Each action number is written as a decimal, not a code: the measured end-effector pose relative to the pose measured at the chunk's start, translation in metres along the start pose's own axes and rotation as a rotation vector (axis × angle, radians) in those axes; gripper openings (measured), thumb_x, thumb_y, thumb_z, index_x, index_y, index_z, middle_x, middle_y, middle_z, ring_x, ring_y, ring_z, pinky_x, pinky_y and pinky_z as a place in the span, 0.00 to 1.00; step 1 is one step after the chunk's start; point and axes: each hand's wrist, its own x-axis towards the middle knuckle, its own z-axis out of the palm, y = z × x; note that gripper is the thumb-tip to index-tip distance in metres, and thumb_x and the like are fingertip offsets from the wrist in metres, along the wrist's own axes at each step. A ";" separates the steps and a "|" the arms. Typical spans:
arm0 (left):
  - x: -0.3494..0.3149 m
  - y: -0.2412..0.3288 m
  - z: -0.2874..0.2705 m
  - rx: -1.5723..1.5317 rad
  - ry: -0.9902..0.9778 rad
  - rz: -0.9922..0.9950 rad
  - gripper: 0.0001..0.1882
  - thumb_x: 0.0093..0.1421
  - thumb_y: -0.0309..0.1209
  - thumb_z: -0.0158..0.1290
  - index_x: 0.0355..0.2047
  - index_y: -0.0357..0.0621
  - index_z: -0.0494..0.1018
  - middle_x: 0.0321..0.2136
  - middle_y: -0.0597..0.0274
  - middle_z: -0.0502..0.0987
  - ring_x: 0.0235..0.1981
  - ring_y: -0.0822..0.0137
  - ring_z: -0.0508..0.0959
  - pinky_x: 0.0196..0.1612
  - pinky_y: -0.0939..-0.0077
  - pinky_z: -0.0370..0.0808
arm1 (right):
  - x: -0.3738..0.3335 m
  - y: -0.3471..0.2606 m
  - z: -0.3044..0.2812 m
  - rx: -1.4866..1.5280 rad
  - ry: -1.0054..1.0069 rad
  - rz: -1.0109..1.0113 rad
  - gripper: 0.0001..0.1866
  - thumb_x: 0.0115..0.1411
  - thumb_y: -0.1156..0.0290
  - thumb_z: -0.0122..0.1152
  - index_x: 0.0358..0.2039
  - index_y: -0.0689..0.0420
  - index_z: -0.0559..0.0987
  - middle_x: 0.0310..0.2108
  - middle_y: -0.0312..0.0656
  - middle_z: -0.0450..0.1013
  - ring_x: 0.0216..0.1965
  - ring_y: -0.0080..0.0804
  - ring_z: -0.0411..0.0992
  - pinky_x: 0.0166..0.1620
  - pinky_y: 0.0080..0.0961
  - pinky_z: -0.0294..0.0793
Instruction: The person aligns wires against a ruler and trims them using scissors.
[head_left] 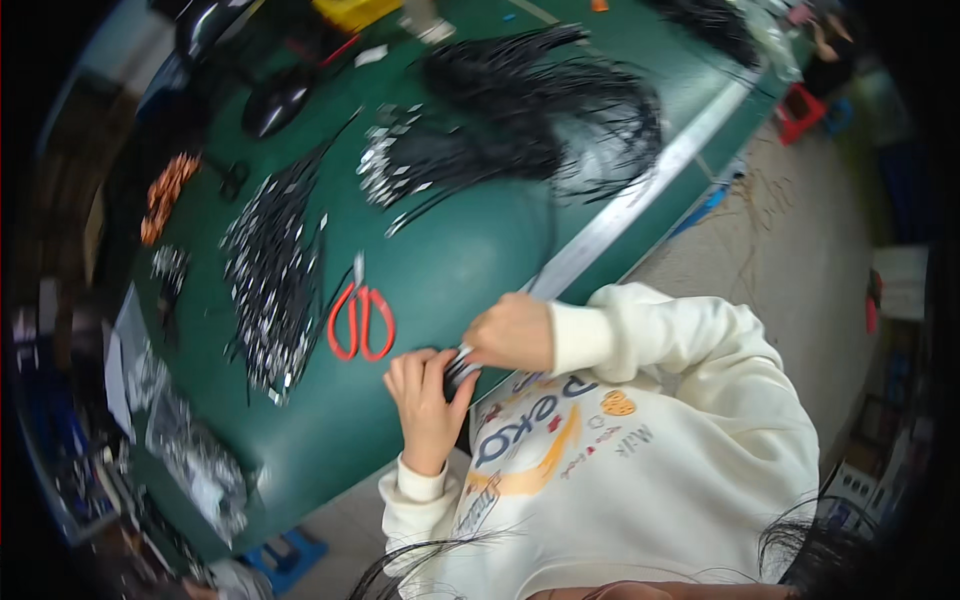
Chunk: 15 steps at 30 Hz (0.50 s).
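Hands, two, meeting at the near edge of the table (420,270). Left hand (425,400), one: thumb and fingers pinching a dark piece (457,377). Right hand (512,332), one: curled in, fingertips at the piece's pale end. Piece, one, between both hands; details too small to tell. Red scissors (388,318), one pair, near the left hand. Black scissors (233,181), one pair, farther off. Black bundles (275,265), at least four; strands uncounted. Orange bundle (168,197), one. Metal strip (640,200), one.

A dark piece (458,374) is partly hidden by the left hand (424,402) and right hand (514,333) near the table's (330,425) near edge.
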 end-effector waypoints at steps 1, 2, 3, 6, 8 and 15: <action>-0.005 -0.003 -0.001 -0.003 0.049 0.002 0.21 0.45 0.28 0.63 0.40 0.40 0.72 0.36 0.57 0.70 0.40 0.55 0.68 0.44 0.63 0.62 | 0.001 0.001 -0.001 -0.012 0.015 0.014 0.13 0.53 0.61 0.59 0.20 0.57 0.75 0.20 0.43 0.73 0.23 0.43 0.74 0.28 0.34 0.73; -0.012 -0.006 -0.002 -0.005 0.097 0.006 0.22 0.45 0.28 0.63 0.42 0.41 0.72 0.37 0.58 0.70 0.41 0.56 0.68 0.44 0.63 0.62 | 0.000 -0.001 -0.007 0.015 -0.007 0.033 0.12 0.52 0.62 0.61 0.19 0.57 0.75 0.19 0.43 0.73 0.23 0.43 0.74 0.28 0.34 0.73; -0.018 -0.007 -0.003 -0.006 0.115 0.006 0.20 0.46 0.26 0.63 0.42 0.40 0.74 0.39 0.57 0.71 0.42 0.55 0.70 0.45 0.63 0.65 | -0.002 -0.001 -0.010 0.052 0.000 0.057 0.12 0.52 0.63 0.62 0.19 0.58 0.75 0.19 0.44 0.73 0.23 0.43 0.74 0.28 0.34 0.73; -0.032 -0.006 -0.002 0.076 0.191 0.092 0.14 0.44 0.18 0.60 0.34 0.38 0.78 0.39 0.56 0.76 0.42 0.53 0.74 0.43 0.64 0.71 | -0.001 0.000 -0.012 0.055 -0.006 0.042 0.13 0.52 0.64 0.62 0.19 0.59 0.75 0.19 0.44 0.72 0.22 0.44 0.73 0.28 0.35 0.72; -0.036 -0.008 -0.002 0.105 0.215 0.064 0.13 0.44 0.16 0.59 0.33 0.37 0.78 0.37 0.57 0.78 0.41 0.55 0.76 0.42 0.65 0.72 | 0.004 -0.001 -0.013 0.079 -0.058 0.042 0.12 0.54 0.64 0.60 0.20 0.59 0.76 0.19 0.46 0.73 0.23 0.45 0.74 0.28 0.36 0.73; -0.037 -0.014 0.002 0.067 0.269 0.104 0.14 0.43 0.17 0.59 0.33 0.36 0.77 0.35 0.58 0.76 0.39 0.58 0.75 0.38 0.66 0.70 | 0.003 -0.005 -0.022 0.042 -0.157 0.122 0.11 0.54 0.64 0.61 0.23 0.59 0.78 0.20 0.44 0.74 0.22 0.43 0.73 0.27 0.34 0.72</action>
